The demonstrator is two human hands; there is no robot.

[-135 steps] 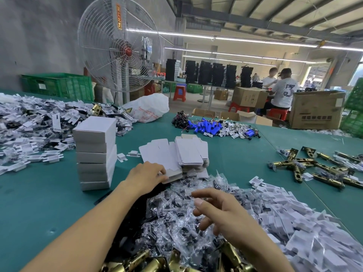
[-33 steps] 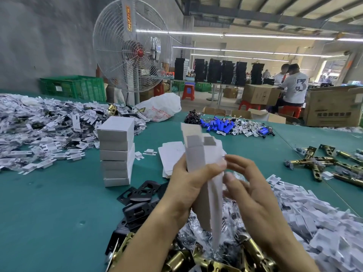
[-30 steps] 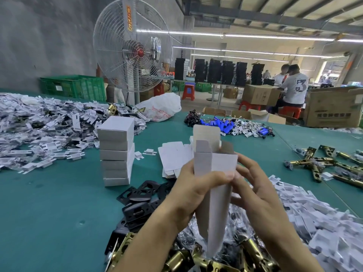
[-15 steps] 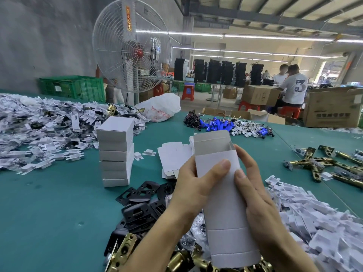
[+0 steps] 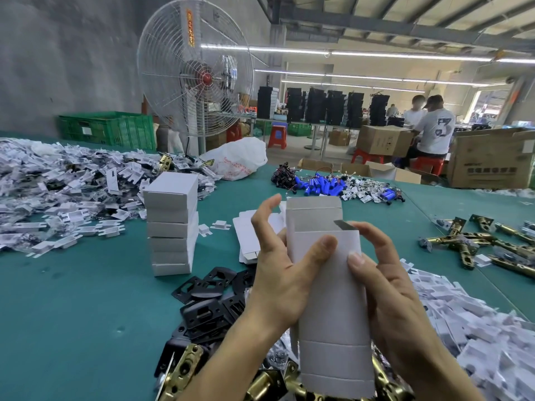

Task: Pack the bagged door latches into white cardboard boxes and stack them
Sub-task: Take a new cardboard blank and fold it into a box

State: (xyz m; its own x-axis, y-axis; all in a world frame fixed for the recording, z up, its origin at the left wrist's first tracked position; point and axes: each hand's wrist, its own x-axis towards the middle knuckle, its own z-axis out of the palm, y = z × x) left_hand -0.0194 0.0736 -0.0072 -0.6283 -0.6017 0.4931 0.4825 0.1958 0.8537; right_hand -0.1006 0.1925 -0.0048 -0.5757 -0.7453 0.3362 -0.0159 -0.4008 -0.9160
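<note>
I hold a white cardboard box (image 5: 333, 308) upright in front of me, its top flap standing open at the far end. My left hand (image 5: 283, 273) grips its left side, thumb across the front. My right hand (image 5: 385, 290) grips the right side, thumb on the front and fingers at the top edge. A stack of closed white boxes (image 5: 172, 224) stands on the green table (image 5: 72, 314) to the left. Flat box blanks (image 5: 246, 235) lie behind my hands. Brass door latches (image 5: 185, 369) lie below the box, and clear bags show beside them.
Black metal plates (image 5: 208, 296) lie left of my wrists. White cardboard inserts (image 5: 477, 328) pile up at the right, more at the far left (image 5: 58, 186). Loose brass latches (image 5: 477, 244) and blue parts (image 5: 327, 186) lie further off. A big fan (image 5: 197, 79) and seated people (image 5: 431, 128) are behind.
The flat blank has been opened into a box shape and turned broad side toward me. My left fingers have lifted off the box's top, and my right fingers have moved to its top edge.
</note>
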